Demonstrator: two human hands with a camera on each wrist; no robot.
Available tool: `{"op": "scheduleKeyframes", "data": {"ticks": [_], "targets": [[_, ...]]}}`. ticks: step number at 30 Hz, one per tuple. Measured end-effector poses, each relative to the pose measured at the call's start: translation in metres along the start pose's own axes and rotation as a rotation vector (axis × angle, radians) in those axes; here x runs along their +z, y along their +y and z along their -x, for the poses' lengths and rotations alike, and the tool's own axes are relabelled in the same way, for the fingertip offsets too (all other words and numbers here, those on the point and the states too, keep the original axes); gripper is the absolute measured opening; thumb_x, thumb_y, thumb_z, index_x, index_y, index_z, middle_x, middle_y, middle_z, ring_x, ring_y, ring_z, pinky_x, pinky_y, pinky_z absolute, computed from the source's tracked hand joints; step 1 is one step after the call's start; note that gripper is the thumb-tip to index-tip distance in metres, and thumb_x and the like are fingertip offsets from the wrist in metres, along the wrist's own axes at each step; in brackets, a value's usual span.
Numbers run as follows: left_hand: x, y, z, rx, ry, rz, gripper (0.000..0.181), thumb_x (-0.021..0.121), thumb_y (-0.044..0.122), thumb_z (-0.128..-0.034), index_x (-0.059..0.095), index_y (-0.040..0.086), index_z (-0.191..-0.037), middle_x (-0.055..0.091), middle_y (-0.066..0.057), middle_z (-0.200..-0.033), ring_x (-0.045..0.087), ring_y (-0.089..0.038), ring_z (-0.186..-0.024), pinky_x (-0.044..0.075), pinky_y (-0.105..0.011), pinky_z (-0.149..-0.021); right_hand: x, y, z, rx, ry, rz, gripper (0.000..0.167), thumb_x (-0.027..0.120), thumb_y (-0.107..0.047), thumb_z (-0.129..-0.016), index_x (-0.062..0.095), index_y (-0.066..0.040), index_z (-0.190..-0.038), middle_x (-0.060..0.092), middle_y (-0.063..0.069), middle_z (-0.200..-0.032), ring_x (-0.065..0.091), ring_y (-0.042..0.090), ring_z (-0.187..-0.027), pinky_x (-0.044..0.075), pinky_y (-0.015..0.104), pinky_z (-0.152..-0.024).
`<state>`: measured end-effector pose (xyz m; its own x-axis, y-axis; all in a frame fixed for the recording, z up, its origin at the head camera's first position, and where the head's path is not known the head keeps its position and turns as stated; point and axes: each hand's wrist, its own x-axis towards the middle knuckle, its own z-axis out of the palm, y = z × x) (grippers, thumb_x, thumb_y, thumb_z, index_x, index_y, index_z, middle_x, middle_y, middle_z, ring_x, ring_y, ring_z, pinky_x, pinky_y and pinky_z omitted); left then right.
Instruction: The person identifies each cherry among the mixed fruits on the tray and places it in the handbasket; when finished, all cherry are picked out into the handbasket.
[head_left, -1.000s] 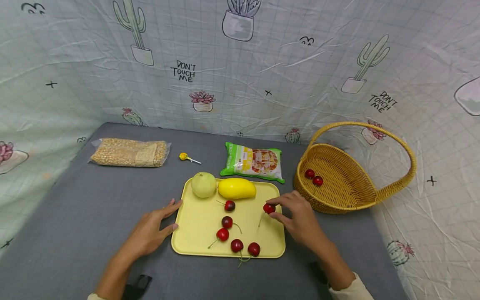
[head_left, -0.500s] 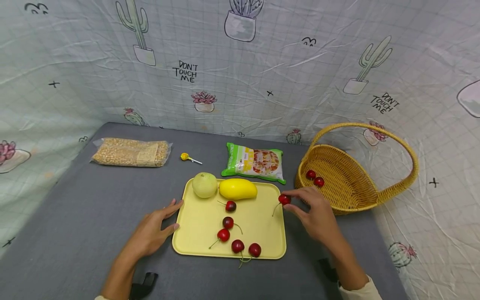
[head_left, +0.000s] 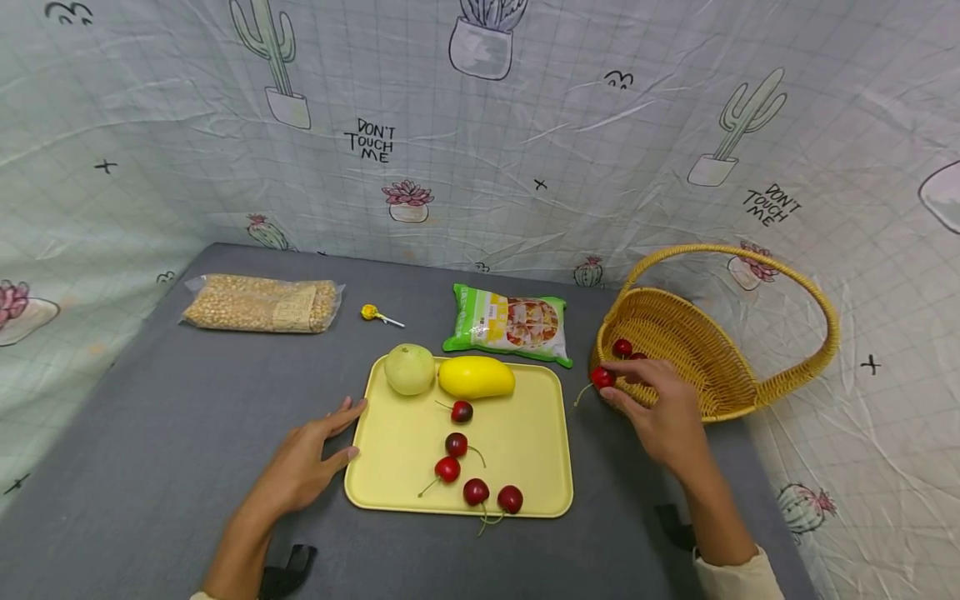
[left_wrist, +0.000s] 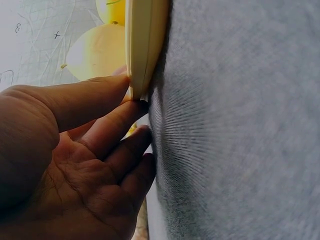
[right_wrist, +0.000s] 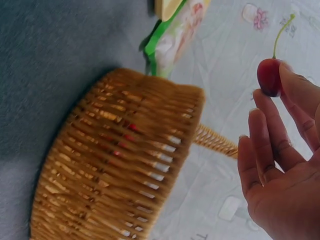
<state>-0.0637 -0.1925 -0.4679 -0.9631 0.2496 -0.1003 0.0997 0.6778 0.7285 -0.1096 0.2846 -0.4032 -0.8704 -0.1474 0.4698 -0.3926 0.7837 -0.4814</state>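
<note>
My right hand (head_left: 664, 410) pinches a red cherry (head_left: 602, 377) between thumb and fingertips, at the near left rim of the wicker basket (head_left: 693, 329). In the right wrist view the cherry's green stem (right_wrist: 278, 37) points up, above the basket wall. Two cherries lie inside the basket, one partly hidden by my hand. At the left edge of the yellow tray (head_left: 525, 442), my left hand (head_left: 303, 462) rests with thumb and fingers extended, touching the rim. On the tray are several stemmed cherries (head_left: 447, 470), a pale green round fruit (head_left: 409, 369) and a yellow mango (head_left: 476, 377).
Behind the tray lies a green and white food packet (head_left: 512, 325). A yellow lollipop (head_left: 369, 312) and a clear bag of yellow kernels (head_left: 262, 304) are farther left on the grey table. The basket's tall handle (head_left: 813, 308) arches over it. A printed cloth hangs behind.
My right hand has carried the cherry from above the tray's right side rightward and away from me to the basket rim. My left hand stays at the tray edge.
</note>
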Motion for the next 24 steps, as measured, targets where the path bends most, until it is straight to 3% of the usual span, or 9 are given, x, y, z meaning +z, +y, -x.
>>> {"op": "scheduleKeyframes", "data": {"ticks": [4, 11, 20, 24], "targets": [[0.0, 0.0, 0.0, 0.005, 0.002, -0.006, 0.072, 0.074, 0.008, -0.0991, 0.044, 0.016, -0.164, 0.038, -0.024, -0.167, 0.04, -0.048, -0.152, 0.04, -0.074, -0.115, -0.001, 0.007, 0.0, 0.022, 0.031, 0.001, 0.042, 0.091, -0.007, -0.082, 0.081, -0.016, -0.122, 0.076, 0.008, -0.107, 0.066, 0.027, -0.094, 0.045, 0.01, -0.084], [0.0, 0.0, 0.0, 0.011, 0.012, -0.012, 0.072, 0.075, 0.008, -0.0984, 0.045, 0.015, -0.163, 0.04, -0.024, -0.166, 0.04, -0.048, -0.152, 0.04, -0.074, -0.114, -0.005, 0.023, -0.005, 0.046, 0.125, 0.001, 0.037, 0.091, -0.004, -0.081, 0.082, -0.009, -0.117, 0.08, 0.013, -0.106, 0.065, 0.025, -0.093, 0.045, 0.018, -0.081], [0.0, 0.0, 0.001, 0.014, 0.017, -0.018, 0.072, 0.075, 0.007, -0.0979, 0.046, 0.015, -0.163, 0.041, -0.024, -0.165, 0.041, -0.048, -0.152, 0.041, -0.073, -0.113, -0.008, 0.043, -0.011, 0.124, 0.194, 0.005, 0.03, 0.09, -0.005, -0.084, 0.082, -0.007, -0.114, 0.081, 0.014, -0.103, 0.05, -0.012, -0.091, 0.043, 0.026, -0.079], [0.0, 0.0, 0.001, 0.021, 0.022, -0.02, 0.072, 0.075, 0.007, -0.0978, 0.046, 0.014, -0.163, 0.041, -0.024, -0.165, 0.042, -0.048, -0.151, 0.041, -0.073, -0.113, -0.009, 0.051, -0.012, 0.166, 0.201, 0.034, 0.03, 0.09, -0.008, -0.085, 0.083, -0.009, -0.114, 0.081, 0.014, -0.104, 0.055, -0.003, -0.09, 0.043, 0.032, -0.079]]}}
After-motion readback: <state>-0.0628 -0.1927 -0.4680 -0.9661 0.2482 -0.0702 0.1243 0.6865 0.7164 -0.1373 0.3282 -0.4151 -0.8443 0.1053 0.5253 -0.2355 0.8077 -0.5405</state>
